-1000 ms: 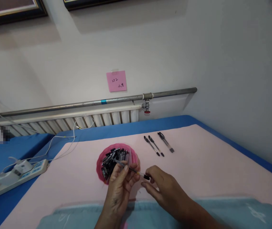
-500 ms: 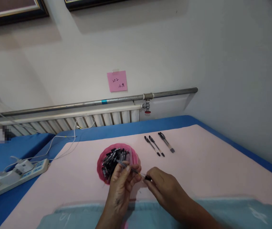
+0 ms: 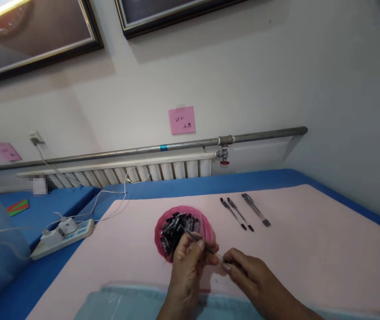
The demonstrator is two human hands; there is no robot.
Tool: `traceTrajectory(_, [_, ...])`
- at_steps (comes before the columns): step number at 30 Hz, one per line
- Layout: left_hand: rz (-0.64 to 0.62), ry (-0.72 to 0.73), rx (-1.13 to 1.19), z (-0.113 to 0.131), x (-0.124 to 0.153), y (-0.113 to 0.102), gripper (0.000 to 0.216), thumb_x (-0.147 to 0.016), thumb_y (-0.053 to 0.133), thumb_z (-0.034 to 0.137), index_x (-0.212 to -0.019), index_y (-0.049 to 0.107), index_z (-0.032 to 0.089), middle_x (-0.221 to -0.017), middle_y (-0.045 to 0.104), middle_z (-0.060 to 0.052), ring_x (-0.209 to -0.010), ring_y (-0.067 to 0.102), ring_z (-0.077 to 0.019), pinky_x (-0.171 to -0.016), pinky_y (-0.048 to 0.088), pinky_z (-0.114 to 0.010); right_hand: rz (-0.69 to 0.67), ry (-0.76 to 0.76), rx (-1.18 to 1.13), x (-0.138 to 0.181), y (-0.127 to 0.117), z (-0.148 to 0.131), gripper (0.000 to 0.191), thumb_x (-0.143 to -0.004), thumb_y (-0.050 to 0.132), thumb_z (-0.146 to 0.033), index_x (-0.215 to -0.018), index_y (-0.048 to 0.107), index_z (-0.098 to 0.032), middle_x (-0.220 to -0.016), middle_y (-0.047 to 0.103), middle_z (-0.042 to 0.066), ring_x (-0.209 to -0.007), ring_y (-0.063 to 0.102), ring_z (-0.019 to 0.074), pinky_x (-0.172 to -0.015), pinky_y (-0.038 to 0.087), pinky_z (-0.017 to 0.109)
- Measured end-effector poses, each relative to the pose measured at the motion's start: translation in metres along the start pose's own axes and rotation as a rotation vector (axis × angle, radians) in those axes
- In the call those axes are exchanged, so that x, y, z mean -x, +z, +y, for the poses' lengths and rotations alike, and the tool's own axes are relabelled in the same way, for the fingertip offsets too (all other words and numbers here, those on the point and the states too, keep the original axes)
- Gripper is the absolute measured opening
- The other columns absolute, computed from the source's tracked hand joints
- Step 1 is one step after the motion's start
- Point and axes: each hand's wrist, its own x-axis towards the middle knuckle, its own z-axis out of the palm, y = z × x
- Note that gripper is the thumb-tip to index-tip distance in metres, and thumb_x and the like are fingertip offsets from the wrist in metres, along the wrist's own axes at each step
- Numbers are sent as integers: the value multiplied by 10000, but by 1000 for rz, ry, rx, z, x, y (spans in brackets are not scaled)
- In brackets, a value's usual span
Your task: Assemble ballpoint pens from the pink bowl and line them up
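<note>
My left hand (image 3: 188,266) is closed round a thin clear pen (image 3: 196,238), held slanted just in front of a pink bowl (image 3: 158,231). The bowl is full of several black pen caps (image 3: 176,226). My right hand (image 3: 246,275) pinches the pen's lower right end with thumb and fingertip; what is under those fingertips is hidden. Both hands hover low over the pink table cover (image 3: 297,249). Three capped black pens (image 3: 243,212) lie side by side on the cover, up and to the right of the bowl.
A white power strip (image 3: 61,233) with plugs and white cables lies at the left on the blue surface (image 3: 10,266). A radiator (image 3: 150,171) and a grey pipe (image 3: 163,146) run along the wall. A light blue cloth (image 3: 123,304) lies at the near edge.
The view shifted so everything now sits further right and lower. My right hand closed in on the pen's end; the black cap seen there earlier is now hidden by its fingertips.
</note>
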Motion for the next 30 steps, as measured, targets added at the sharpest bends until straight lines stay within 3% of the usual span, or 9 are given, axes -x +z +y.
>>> traceTrajectory(7, [17,37,-236,-11,-2,0,208,-683,689,309,-773,597,146,-690,666,-36,-546,558,-101,-567,422,-232,-6,-26,123,-2,5,-1,172,-857,443,-281,-733,537,-208,-720,574,13,-679,546,161,-601,402,243])
traceTrajectory(10, [74,112,-308,-1,-4,-4,248,-645,713,330,-791,638,144,-701,648,-24,-568,543,-96,-555,416,-218,17,-20,97,-4,2,-3,204,-859,417,-296,-733,552,-210,-705,573,14,-673,544,165,-605,401,252])
traceTrajectory(14, [337,253,-300,31,-9,-21,306,-680,663,382,-881,620,155,-786,663,-39,-580,545,-92,-524,410,-207,133,157,-87,-7,-1,0,131,-817,430,-324,-789,516,-229,-595,492,-41,-536,475,137,-514,369,236])
traceTrajectory(18, [535,374,-388,54,-18,-44,264,-657,655,373,-800,605,157,-676,629,-1,-566,539,-104,-532,421,-221,147,304,-269,-11,-1,11,54,-754,448,-289,-741,462,-238,-547,446,-68,-466,420,114,-446,322,224])
traceTrajectory(25, [635,409,-709,60,-27,-73,271,-702,566,379,-857,609,160,-784,646,-35,-715,596,-167,-647,466,-294,109,346,-317,-16,4,20,75,-674,471,-198,-640,414,-232,-517,442,-71,-491,410,105,-478,328,217])
traceTrajectory(30, [636,399,-800,61,-28,-76,231,-685,581,359,-817,627,174,-806,665,-41,-764,611,-193,-709,466,-323,85,382,-381,-17,8,24,102,-691,465,-245,-624,388,-233,-512,442,-80,-409,321,75,-415,243,215])
